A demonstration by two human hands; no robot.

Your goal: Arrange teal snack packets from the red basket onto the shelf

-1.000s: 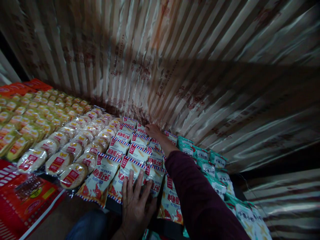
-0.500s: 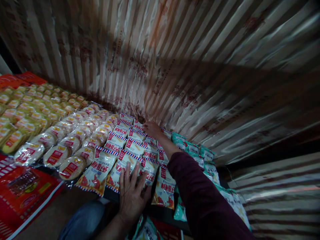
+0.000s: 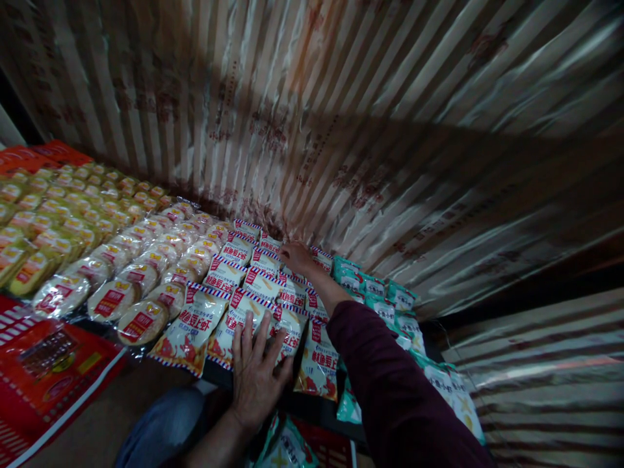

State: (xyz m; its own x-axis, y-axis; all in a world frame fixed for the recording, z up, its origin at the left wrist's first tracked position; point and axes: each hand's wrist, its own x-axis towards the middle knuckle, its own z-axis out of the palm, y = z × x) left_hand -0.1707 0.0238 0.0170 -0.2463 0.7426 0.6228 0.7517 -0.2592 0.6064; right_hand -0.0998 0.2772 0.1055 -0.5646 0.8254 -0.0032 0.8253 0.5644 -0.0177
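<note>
Rows of white snack packets (image 3: 225,275) with red lettering and red-and-blue striped edges lie overlapped on a display. My left hand (image 3: 257,375) rests flat, fingers spread, on the nearest packets of the middle rows. My right hand (image 3: 296,257), at the end of a dark maroon sleeve, reaches to the far end of the rows by the striped wall; its fingers curl down onto the back packets, and what they hold, if anything, is hidden.
Round wrapped cakes (image 3: 113,300) and yellow packets (image 3: 58,218) fill the left. Teal packets (image 3: 385,301) lie to the right. A red box (image 3: 46,369) sits at lower left. A striped foil sheet (image 3: 341,130) forms the back wall. My knee (image 3: 160,432) shows below.
The view shifted slightly; both hands stay on the white packets, the right hand still at the far end of the rows.
</note>
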